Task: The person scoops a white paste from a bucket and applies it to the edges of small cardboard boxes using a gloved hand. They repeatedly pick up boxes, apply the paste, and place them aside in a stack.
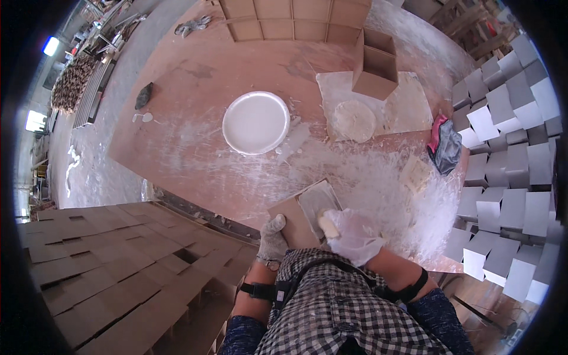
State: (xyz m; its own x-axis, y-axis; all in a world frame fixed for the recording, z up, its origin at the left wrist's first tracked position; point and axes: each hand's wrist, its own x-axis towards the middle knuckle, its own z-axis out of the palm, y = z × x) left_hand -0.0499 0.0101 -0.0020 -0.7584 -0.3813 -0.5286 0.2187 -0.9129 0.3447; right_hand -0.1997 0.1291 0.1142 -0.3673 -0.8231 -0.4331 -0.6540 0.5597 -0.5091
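At the near edge of the table, a brown board box (293,222) tilts in front of my body, part of its upper face coated whitish grey. My left hand (272,239), in a knitted work glove, grips the box's left side. A loose white covering, thin and plastic-like, wraps my right hand (358,236). Its fingers are closed on a pale yellow pad (329,225), held at the right side of the coated face. The covering hides much of the pad and the fingertips. Ahead of the box stands a round tub of white liquid (256,122).
Brown boxes (106,254) are stacked at left; white-coated ones (503,160) at right. An open two-compartment box (378,65) stands on a stained board (414,109), beside a round crusted lid (354,121). A grey-and-red cloth (445,145) lies at the table's right edge.
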